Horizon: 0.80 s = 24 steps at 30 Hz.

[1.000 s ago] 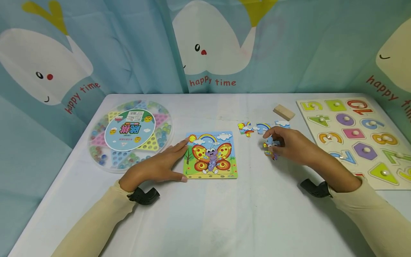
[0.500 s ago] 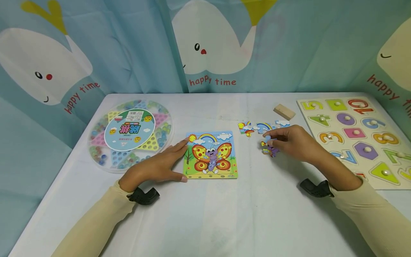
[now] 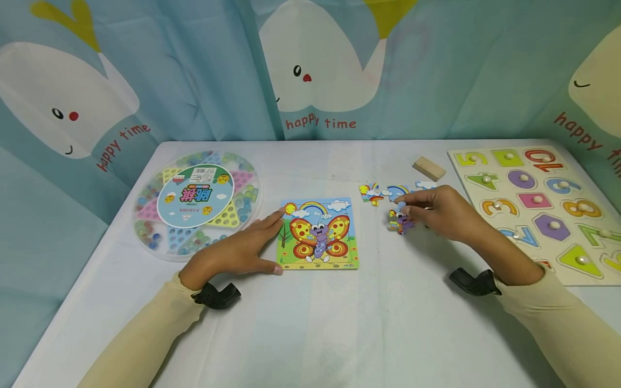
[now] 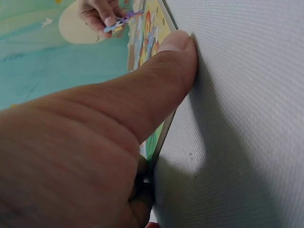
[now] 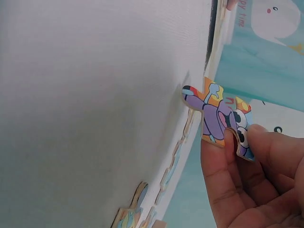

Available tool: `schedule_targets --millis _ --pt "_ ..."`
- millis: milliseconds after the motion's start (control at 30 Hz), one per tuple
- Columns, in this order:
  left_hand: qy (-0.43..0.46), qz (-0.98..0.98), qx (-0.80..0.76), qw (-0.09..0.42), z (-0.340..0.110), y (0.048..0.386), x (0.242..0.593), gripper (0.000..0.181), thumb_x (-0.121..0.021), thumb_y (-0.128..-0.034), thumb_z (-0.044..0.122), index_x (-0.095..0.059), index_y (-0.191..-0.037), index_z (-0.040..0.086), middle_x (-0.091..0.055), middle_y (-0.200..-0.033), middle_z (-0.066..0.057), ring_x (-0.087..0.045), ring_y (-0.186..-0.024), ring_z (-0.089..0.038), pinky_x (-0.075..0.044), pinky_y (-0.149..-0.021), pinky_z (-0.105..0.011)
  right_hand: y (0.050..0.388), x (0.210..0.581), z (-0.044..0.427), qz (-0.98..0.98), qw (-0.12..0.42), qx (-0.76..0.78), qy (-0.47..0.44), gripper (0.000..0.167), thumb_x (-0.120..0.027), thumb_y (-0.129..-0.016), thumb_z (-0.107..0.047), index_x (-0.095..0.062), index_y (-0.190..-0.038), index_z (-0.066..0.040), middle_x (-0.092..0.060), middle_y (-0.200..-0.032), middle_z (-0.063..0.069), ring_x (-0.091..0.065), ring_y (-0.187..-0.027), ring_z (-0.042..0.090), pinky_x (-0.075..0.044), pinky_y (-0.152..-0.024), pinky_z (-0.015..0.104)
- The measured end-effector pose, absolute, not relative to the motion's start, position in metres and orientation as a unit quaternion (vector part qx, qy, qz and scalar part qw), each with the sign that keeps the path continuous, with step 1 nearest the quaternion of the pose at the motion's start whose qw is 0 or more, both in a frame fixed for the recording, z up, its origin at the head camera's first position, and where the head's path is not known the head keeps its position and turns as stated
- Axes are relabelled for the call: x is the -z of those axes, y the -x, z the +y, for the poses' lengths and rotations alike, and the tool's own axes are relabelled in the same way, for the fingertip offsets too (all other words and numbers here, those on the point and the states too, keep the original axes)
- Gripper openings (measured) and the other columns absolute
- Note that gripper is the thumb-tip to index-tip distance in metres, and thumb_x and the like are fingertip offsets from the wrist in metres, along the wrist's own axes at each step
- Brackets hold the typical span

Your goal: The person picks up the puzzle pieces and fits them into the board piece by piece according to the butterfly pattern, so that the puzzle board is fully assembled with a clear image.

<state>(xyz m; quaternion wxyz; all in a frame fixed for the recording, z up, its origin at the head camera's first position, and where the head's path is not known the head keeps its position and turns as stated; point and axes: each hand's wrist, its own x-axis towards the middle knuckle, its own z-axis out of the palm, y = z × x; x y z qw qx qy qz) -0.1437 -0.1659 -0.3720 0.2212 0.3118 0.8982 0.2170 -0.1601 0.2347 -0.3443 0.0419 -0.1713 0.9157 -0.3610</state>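
Observation:
A square butterfly picture board (image 3: 332, 207) lies on the table in the head view. My left hand (image 3: 233, 251) rests along its left edge, fingers straight, the thumb near the lower left corner. In the left wrist view the thumb (image 4: 156, 71) touches the board's border. To the right of the board, my right hand (image 3: 443, 213) pinches a jigsaw piece (image 5: 213, 116) between thumb and fingers, above the table. That piece shows a purple butterfly face with orange wing parts. Several loose jigsaw pieces (image 3: 399, 193) lie in a row behind it, the right ones partly covered by the hand.
At the left sits a round clear case of marbles (image 3: 218, 218) with a star-shaped board inside. A small wooden block (image 3: 429, 168) lies behind the loose pieces. On the right is a knobbed number puzzle board (image 3: 502, 186). A whale-print curtain (image 3: 213, 70) hangs behind the table.
My right hand has lifted slightly and shifted left with the pinched jigsaw piece, whose butterfly face now shows more. The left hand and board have stayed put.

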Motion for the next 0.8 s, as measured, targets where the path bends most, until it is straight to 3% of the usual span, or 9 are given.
schedule_targets --millis 167,333,800 --pt "-0.313 0.898 -0.216 0.221 -0.166 0.143 0.371 0.101 -0.076 -0.0839 0.042 -0.015 -0.155 0.002 0.005 -0.163 0.0 -0.006 -0.147 -0.024 -0.007 -0.117 -0.042 0.162 0.345 0.23 0.911 0.042 0.374 0.167 0.022 -0.065 -0.092 -0.004 -0.07 -0.111 0.006 -0.071 -0.092 0.013 -0.058 -0.068 0.007 -0.043 -0.051 0.021" --pt "-0.312 0.899 -0.21 0.223 -0.167 0.143 0.371 0.101 -0.075 -0.0838 0.043 -0.016 -0.155 0.003 0.007 -0.163 0.002 -0.005 -0.147 -0.021 -0.007 -0.118 -0.041 0.164 0.344 0.223 0.902 0.065 0.398 0.156 0.025 -0.064 -0.094 -0.005 -0.067 -0.114 0.008 -0.071 -0.093 0.014 -0.067 -0.07 0.012 -0.053 -0.061 0.024" --pt "-0.31 0.898 -0.215 0.225 -0.166 0.143 0.371 0.1 -0.075 -0.0843 0.042 -0.016 -0.155 0.002 0.006 -0.163 0.0 -0.006 -0.147 -0.023 -0.007 -0.117 -0.041 0.166 0.343 0.207 0.897 0.056 0.405 0.17 0.021 -0.065 -0.092 -0.004 -0.069 -0.11 0.007 -0.072 -0.095 0.015 -0.065 -0.074 0.01 -0.051 -0.061 0.02"
